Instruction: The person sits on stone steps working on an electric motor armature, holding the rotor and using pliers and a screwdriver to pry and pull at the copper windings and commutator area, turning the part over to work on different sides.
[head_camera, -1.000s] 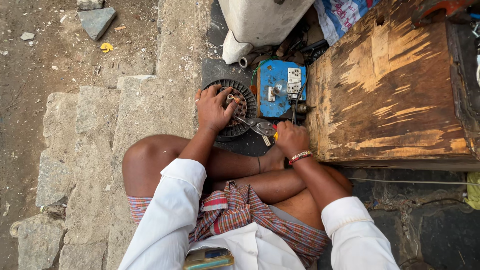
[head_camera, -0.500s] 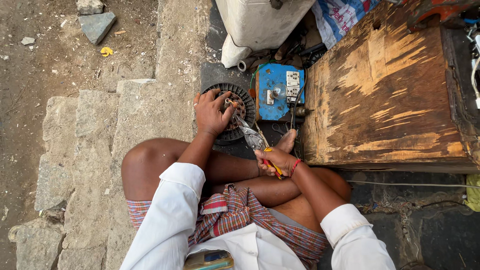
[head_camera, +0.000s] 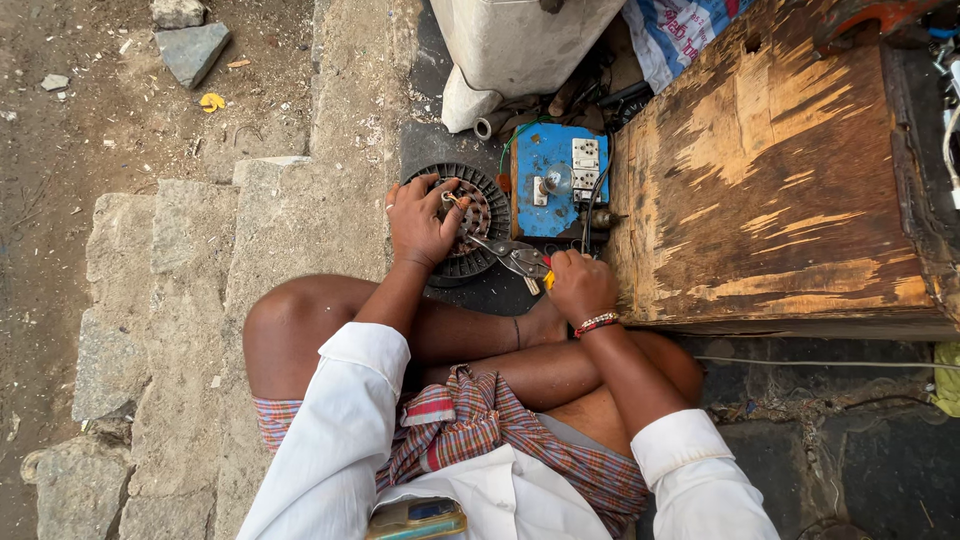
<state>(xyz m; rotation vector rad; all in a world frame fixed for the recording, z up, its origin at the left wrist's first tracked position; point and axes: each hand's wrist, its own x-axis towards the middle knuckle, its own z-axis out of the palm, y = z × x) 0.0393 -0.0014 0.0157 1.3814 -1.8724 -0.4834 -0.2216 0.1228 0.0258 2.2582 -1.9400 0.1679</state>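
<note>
1. Left hand (head_camera: 420, 222) palm down, fingers spread and curled over the round motor stator (head_camera: 470, 222) on the dark slab.
2. Pliers (head_camera: 508, 252) nosing into its centre.
3. Right hand (head_camera: 580, 285) fisted tight around the pliers' handles, wrist bent, beside the wooden box (head_camera: 780, 180).

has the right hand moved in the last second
Yes. The right hand with the pliers dipped toward the lap, then returned beside the blue box.

Pliers' handles (head_camera: 548, 278) buried in the right hand (head_camera: 580, 288), round motor core (head_camera: 470, 220) half covered by the left hand (head_camera: 420, 220), white container (head_camera: 520, 40) beyond the core cut by the top edge
</note>
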